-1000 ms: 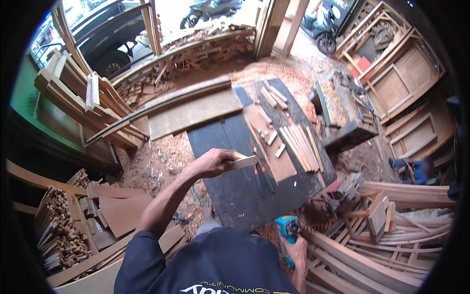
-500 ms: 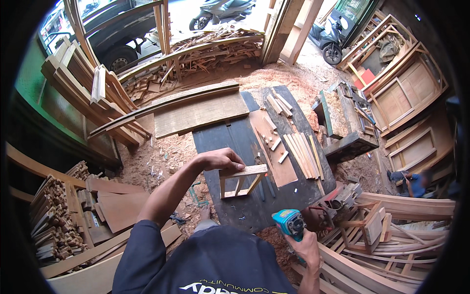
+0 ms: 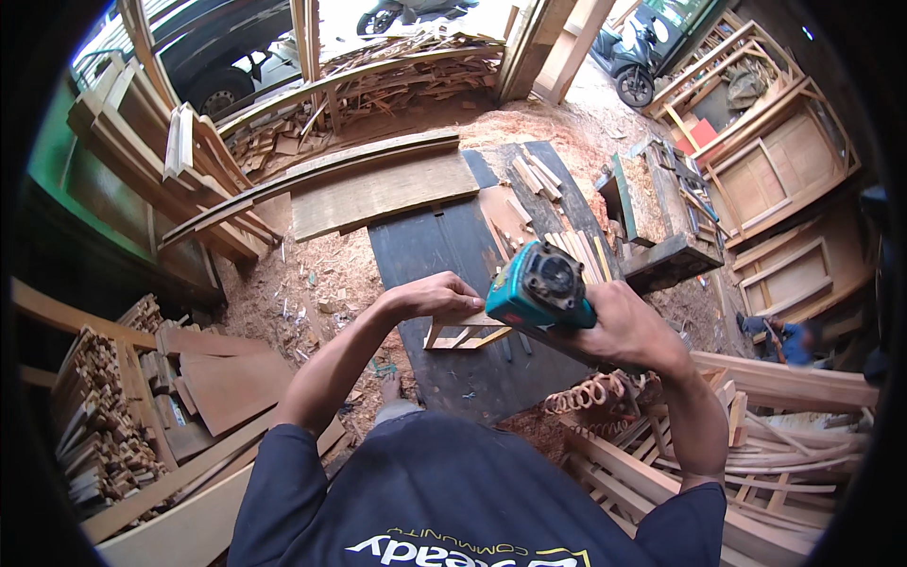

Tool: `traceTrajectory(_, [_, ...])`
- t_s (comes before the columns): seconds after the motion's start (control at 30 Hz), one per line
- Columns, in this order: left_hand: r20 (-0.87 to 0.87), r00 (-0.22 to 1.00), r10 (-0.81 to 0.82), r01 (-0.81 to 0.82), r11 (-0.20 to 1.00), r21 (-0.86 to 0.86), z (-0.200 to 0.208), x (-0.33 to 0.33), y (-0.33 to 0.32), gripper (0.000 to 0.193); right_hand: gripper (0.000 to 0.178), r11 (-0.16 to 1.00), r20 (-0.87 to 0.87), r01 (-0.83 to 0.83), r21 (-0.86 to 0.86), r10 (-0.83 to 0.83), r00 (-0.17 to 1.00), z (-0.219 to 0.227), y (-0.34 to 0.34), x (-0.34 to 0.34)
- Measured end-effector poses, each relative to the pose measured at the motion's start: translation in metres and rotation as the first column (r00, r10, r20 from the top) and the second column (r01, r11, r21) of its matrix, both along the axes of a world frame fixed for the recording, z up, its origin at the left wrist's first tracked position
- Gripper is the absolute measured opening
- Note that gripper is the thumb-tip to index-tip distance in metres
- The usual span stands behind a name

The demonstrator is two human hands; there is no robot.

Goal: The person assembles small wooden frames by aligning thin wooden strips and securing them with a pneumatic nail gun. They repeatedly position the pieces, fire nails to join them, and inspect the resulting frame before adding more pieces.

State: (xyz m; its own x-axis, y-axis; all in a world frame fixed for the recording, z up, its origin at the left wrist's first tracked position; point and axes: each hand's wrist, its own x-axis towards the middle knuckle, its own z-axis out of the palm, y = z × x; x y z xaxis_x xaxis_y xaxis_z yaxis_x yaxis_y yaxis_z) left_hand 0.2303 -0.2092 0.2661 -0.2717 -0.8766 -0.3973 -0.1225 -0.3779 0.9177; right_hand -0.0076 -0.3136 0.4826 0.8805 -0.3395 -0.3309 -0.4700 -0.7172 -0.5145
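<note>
My left hand (image 3: 440,295) is closed on the top rail of a small wooden frame (image 3: 475,321), which stands on the dark worktable (image 3: 463,383). In my right hand (image 3: 628,328) is a teal nail gun (image 3: 539,283), its handle wrapped by my fingers. The gun hovers over the right end of the frame's top rail and hides part of it; whether its nose touches the wood is out of sight. A coiled air hose (image 3: 590,389) hangs below my right forearm.
Thin wood strips (image 3: 573,246) and short blocks lie on the table's far part. A long board (image 3: 383,189) crosses its far left edge. Stacked offcuts (image 3: 118,416) stand left, curved timber (image 3: 775,378) right. At the far right a person (image 3: 798,342) sits near wooden panels.
My right hand has raised the nail gun from low on the right up and leftward to the frame. My left hand keeps its hold on the frame, and the view has shifted slightly.
</note>
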Motion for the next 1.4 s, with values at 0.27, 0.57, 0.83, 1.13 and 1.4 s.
traceTrajectory(0.27, [0.063, 0.995, 0.076, -0.064, 0.984, -0.165, -0.002, -0.003, 0.007, 0.04, 0.045, 0.998, -0.162, -0.057, -0.022, 0.053, 0.985, 0.006, 0.013, 0.028])
traceTrajectory(0.57, [0.028, 0.996, 0.09, -0.084, 0.982, -0.169, -0.004, -0.005, 0.008, 0.038, 0.045, 0.996, -0.154, -0.078, -0.043, 0.07, 0.986, 0.005, 0.015, 0.023])
traceTrajectory(0.83, [0.081, 0.992, 0.092, -0.077, 0.982, -0.171, -0.005, -0.006, 0.008, 0.038, 0.044, 0.997, -0.171, -0.063, -0.053, 0.054, 0.984, 0.004, 0.016, 0.025])
traceTrajectory(1.13, [0.088, 0.991, 0.097, -0.081, 0.982, -0.169, -0.006, -0.007, 0.009, 0.038, 0.043, 0.997, -0.206, -0.051, -0.054, 0.039, 0.978, 0.006, 0.016, 0.027])
traceTrajectory(1.4, [0.064, 0.991, 0.117, -0.103, 0.977, -0.189, -0.006, -0.006, 0.01, 0.038, 0.041, 0.997, -0.253, -0.045, -0.067, 0.027, 0.967, 0.008, 0.016, 0.03])
